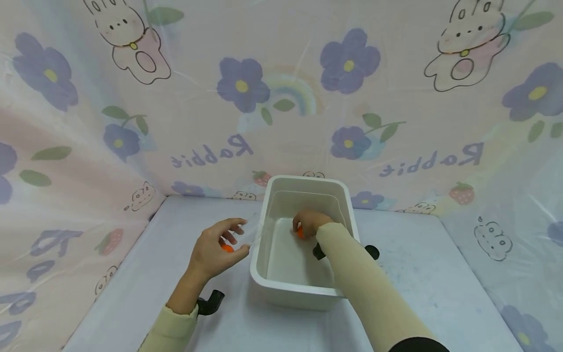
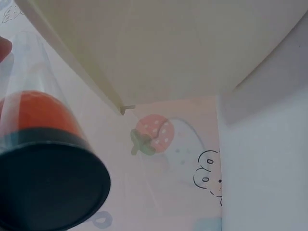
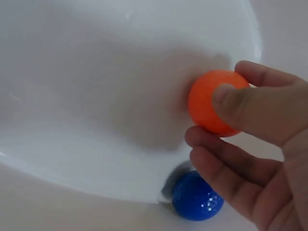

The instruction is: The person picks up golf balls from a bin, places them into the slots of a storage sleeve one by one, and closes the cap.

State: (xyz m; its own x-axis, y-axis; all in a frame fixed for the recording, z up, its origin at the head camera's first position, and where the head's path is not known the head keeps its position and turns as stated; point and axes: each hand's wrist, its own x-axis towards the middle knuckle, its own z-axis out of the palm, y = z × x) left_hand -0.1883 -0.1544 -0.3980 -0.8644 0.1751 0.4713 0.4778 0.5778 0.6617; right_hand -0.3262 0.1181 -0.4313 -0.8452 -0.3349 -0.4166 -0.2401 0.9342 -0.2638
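My left hand point(image 1: 215, 249) grips a clear tube to the left of the white bin point(image 1: 299, 288), fingers and thumb curled round it. The tube has a dark end cap point(image 2: 53, 187), and an orange ball point(image 2: 41, 113) sits inside against that cap. Down in the bin, my right hand point(image 1: 313, 222) pinches another orange ball point(image 3: 202, 103) between thumb and fingers, low over the floor. A shiny blue ball point(image 3: 195, 199) lies just below those fingers in the right wrist view; the hand and sleeve hide it from the head view.
The bin stands on a white-covered table point(image 1: 418, 264), its walls rising around my right hand. A printed curtain point(image 1: 299, 127) with flowers and rabbits hangs behind and at both sides. Black wrist mounts point(image 1: 211, 303) stick out by the sleeves.
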